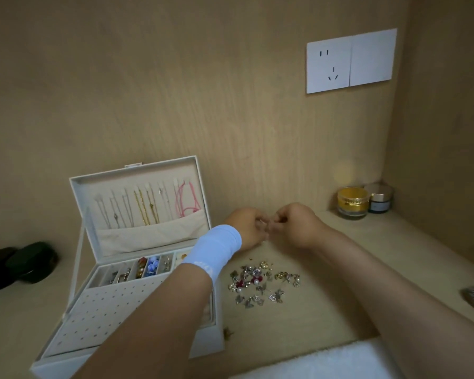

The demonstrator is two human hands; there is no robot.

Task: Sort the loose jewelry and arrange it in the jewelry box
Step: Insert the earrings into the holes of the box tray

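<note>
From the head view, my left hand [248, 228] and right hand [290, 224] meet above the desk [326, 305], fingers curled inward and fingertips pressed together on a small piece [263, 222]. Only a pale glint of it shows, too small for me to say if it is a stud, a backing or both.

The risks, as I judge them:
- The piece is tiny and held only at my fingertips, so a slip would drop it onto the wood, where it could bounce into the pile or roll off.
- My left forearm crosses over the near corner of the jewelry box [137, 166], so pulling back carelessly could jolt the earring panel [101, 310] or the filled compartments [148, 268].
- One stray piece [227, 332] lies by the box's front corner, apart from the rest and easy to overlook or sweep away.

The loose jewelry [263, 283] is a scattered heap on the desk, nearer to me than my hands and just right of the box, touching neither hand. The box stands open to my left, with necklaces [143, 206] hung in its lid.
</note>
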